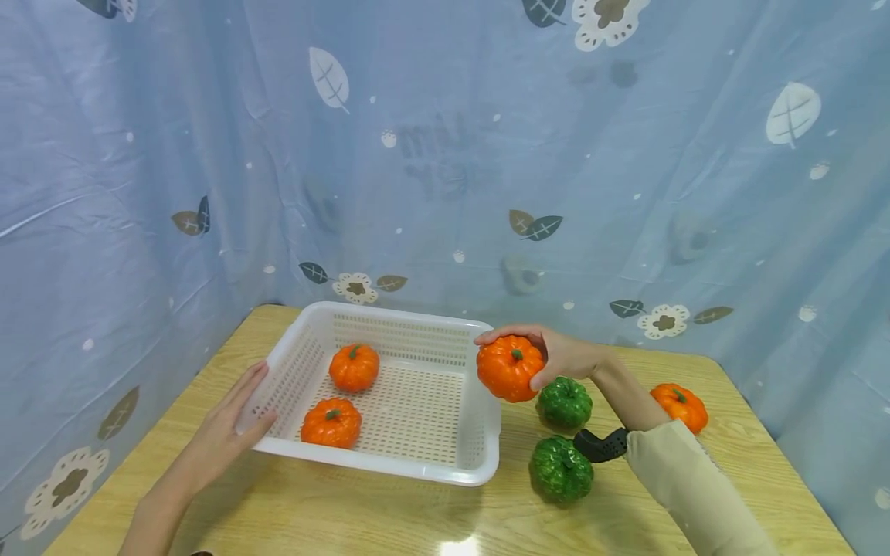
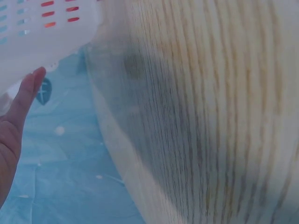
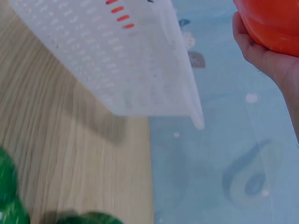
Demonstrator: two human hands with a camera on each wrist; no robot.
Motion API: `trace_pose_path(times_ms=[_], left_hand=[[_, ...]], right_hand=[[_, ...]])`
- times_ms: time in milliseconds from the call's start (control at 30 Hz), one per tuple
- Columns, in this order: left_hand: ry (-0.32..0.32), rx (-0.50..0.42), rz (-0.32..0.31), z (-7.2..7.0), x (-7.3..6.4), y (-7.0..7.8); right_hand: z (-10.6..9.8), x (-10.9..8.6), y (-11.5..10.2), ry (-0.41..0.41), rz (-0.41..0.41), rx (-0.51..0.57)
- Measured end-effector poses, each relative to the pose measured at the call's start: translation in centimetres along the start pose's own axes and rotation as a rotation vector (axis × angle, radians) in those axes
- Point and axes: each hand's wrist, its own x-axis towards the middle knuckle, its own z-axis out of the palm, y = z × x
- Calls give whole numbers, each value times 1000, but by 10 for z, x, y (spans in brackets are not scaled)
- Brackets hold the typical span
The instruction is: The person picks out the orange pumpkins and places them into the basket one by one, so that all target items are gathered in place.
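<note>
Probably the held orange pumpkin (image 1: 511, 369) is light and stiff, a moulded piece with a glossy, rather slippery skin, unlikely to bruise though it could roll if dropped. Its widest sides look the best hold, with the ribs giving some purchase; the stubby stem (image 1: 517, 354) seems too small to grip. The person's right hand (image 1: 562, 357) is clamped on it from behind, fingers curved over the far side and thumb pressed on the near right side, holding it up by the basket's right rim, apart from the basket (image 1: 378, 462). The left hand (image 1: 225, 425) rests against the basket's left end, fingers nearly straight, thumb spread away from them.
</note>
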Motion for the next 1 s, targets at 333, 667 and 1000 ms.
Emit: trace_pose_path(times_ms=[333, 667, 1000], left_hand=[[5, -17, -1, -2, 2, -1], [7, -8, -8, -1, 2, 0], [21, -32, 17, 1, 1, -1]], right_hand=[[2, 46, 10, -49, 59, 36], [7, 73, 30, -141, 167, 27], [15, 93, 49, -272, 198, 32]])
